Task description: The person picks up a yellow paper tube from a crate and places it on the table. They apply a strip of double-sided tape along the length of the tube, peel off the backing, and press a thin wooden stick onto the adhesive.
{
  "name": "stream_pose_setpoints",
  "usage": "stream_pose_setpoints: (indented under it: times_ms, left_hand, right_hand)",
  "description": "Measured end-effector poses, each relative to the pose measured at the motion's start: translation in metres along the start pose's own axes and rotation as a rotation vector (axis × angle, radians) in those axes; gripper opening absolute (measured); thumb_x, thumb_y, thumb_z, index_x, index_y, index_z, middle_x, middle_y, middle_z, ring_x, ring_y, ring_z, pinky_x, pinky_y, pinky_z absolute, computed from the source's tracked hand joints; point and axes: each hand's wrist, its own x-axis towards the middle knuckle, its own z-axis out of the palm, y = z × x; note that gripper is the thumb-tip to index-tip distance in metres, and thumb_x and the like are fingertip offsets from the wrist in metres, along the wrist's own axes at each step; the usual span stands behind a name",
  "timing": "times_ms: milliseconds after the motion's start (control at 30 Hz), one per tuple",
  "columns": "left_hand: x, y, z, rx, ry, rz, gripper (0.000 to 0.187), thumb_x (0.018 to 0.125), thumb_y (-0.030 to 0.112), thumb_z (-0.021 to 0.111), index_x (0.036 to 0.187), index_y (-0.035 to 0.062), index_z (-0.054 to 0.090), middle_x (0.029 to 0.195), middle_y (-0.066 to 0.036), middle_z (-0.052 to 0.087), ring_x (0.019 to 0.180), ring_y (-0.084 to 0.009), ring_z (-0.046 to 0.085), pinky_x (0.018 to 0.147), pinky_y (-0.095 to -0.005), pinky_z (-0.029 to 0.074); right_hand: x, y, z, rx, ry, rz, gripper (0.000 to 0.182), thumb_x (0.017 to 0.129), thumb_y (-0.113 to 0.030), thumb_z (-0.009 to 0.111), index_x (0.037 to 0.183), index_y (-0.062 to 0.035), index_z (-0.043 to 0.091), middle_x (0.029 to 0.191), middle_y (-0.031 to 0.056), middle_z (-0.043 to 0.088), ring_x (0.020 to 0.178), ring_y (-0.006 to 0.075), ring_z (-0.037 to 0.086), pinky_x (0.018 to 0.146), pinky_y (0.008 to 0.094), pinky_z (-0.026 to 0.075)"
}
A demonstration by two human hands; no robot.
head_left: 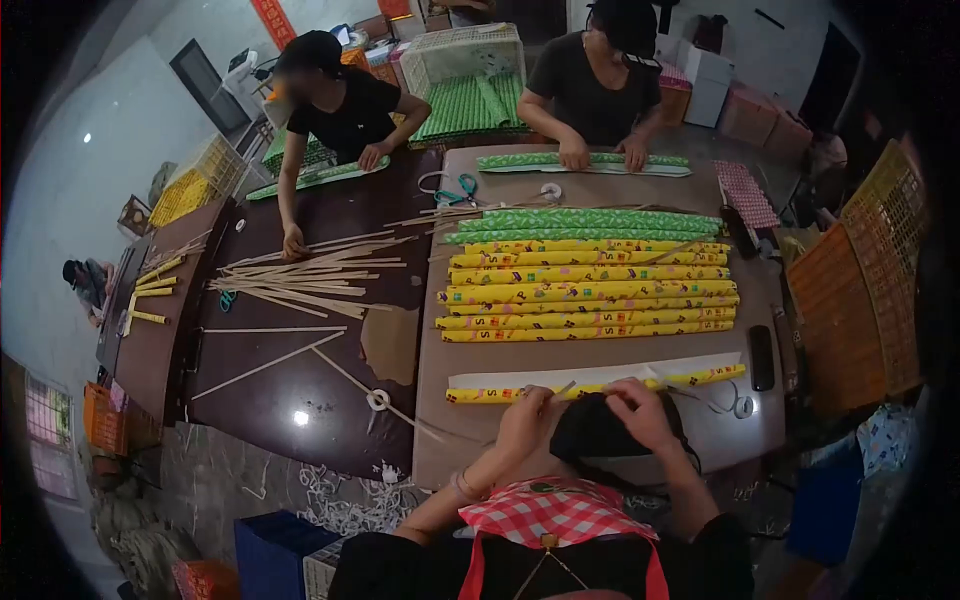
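Observation:
A yellow patterned wrapping-paper roll lies across the near side of the table, its white inner side showing as a flap behind it. My left hand is at the roll's left middle, fingers pinched around what looks like a short thin strip. My right hand bends over the roll's right middle, fingertips closed at the paper's edge. A black cap hides part of the roll between both hands. Right of that hand lies a tape roll.
Several finished yellow rolls and green rolls lie beyond. Two people work with green paper across the tables. Thin wooden-looking strips, scissors and another tape roll lie leftward. A black phone-like object sits right.

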Motion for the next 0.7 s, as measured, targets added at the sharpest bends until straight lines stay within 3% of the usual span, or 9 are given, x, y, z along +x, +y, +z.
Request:
stream_pose_setpoints:
  times_ms: [67,133,167,267,400,467,567,633,700]
  left_hand:
    - [0.004,0.033,-0.017,-0.078,-0.092,-0.051,0.019,0.081,0.013,0.057,0.095,0.0015,0.051,0.072,-0.016,0.055,0.062,-0.0311,0.054,0.055,-0.0353,0.043]
    - [0.001,0.043,-0.023,-0.260,-0.296,-0.168,0.026,0.081,0.008,0.052,0.106,0.0030,0.052,0.080,-0.019,0.057,0.073,-0.0326,0.057,0.063,-0.0353,0.045]
    - [0.000,0.040,-0.025,-0.312,-0.392,-0.230,0.031,0.081,0.007,0.052,0.111,0.0027,0.050,0.085,-0.017,0.059,0.075,-0.0277,0.060,0.066,-0.0335,0.045]
    - [-0.006,0.034,-0.022,-0.645,-0.398,-0.224,0.030,0.082,0.009,0.054,0.111,0.0022,0.050,0.086,-0.014,0.061,0.077,-0.0216,0.060,0.067,-0.0311,0.046]
    - [-0.002,0.045,-0.038,-0.494,-0.517,-0.235,0.025,0.084,0.010,0.053,0.107,0.0024,0.052,0.087,-0.012,0.061,0.078,-0.0181,0.058,0.068,-0.0284,0.046]
    - [-0.001,0.051,-0.037,-0.563,-0.439,-0.226,0.019,0.087,0.013,0.051,0.103,0.0033,0.051,0.074,-0.006,0.056,0.066,-0.0133,0.052,0.059,-0.0268,0.042]
    - [-0.005,0.054,-0.040,-0.443,-0.358,-0.122,0.015,0.085,0.014,0.053,0.094,0.0018,0.056,0.084,-0.012,0.060,0.075,-0.0190,0.058,0.067,-0.0294,0.045]
    - [-0.014,0.045,-0.045,-0.394,-0.405,-0.080,0.016,0.087,0.016,0.051,0.093,0.0020,0.056,0.080,-0.011,0.059,0.071,-0.0185,0.057,0.064,-0.0297,0.045]
    - [-0.029,0.029,-0.053,-0.345,-0.450,-0.035,0.018,0.089,0.018,0.048,0.091,0.0022,0.056,0.077,-0.010,0.058,0.067,-0.0180,0.056,0.062,-0.0300,0.044]
  right_hand:
    - [0.002,-0.014,0.024,0.164,-0.098,-0.092,0.017,0.082,-0.013,0.058,0.095,-0.0024,0.059,0.108,0.0121,0.053,0.096,0.0215,0.054,0.080,0.0307,0.043]
    - [0.011,-0.026,0.041,0.290,-0.207,-0.258,0.019,0.082,-0.013,0.058,0.097,-0.0027,0.059,0.116,0.0108,0.050,0.104,0.0203,0.049,0.084,0.0299,0.041]
    - [0.013,-0.028,0.046,0.353,-0.247,-0.260,0.019,0.082,-0.013,0.059,0.099,-0.0033,0.059,0.117,0.0093,0.049,0.105,0.0196,0.048,0.086,0.0303,0.040]
    - [0.016,-0.035,0.055,0.494,-0.318,-0.246,0.015,0.082,-0.012,0.059,0.094,-0.0030,0.059,0.117,0.0091,0.049,0.104,0.0193,0.049,0.085,0.0307,0.040]
    - [0.019,-0.039,0.059,0.721,-0.376,-0.145,0.011,0.082,-0.011,0.059,0.089,-0.0029,0.059,0.112,0.0090,0.051,0.100,0.0190,0.050,0.083,0.0314,0.042]
    - [0.023,-0.042,0.052,1.004,-0.258,-0.164,0.008,0.083,-0.011,0.057,0.087,-0.0037,0.058,0.104,0.0092,0.053,0.097,0.0179,0.052,0.082,0.0316,0.042]
    - [0.037,-0.031,0.019,1.261,-0.086,-0.317,0.010,0.087,-0.014,0.051,0.091,-0.0067,0.057,0.092,0.0076,0.054,0.082,0.0181,0.052,0.075,0.0320,0.043]
    - [0.036,-0.031,-0.022,1.474,0.145,-0.318,0.013,0.089,-0.018,0.048,0.095,-0.0089,0.055,0.085,0.0048,0.052,0.075,0.0165,0.051,0.070,0.0302,0.044]
    - [0.031,-0.034,-0.074,1.455,0.265,-0.453,0.016,0.090,-0.021,0.046,0.100,-0.0108,0.053,0.080,0.0025,0.050,0.070,0.0143,0.049,0.063,0.0265,0.044]
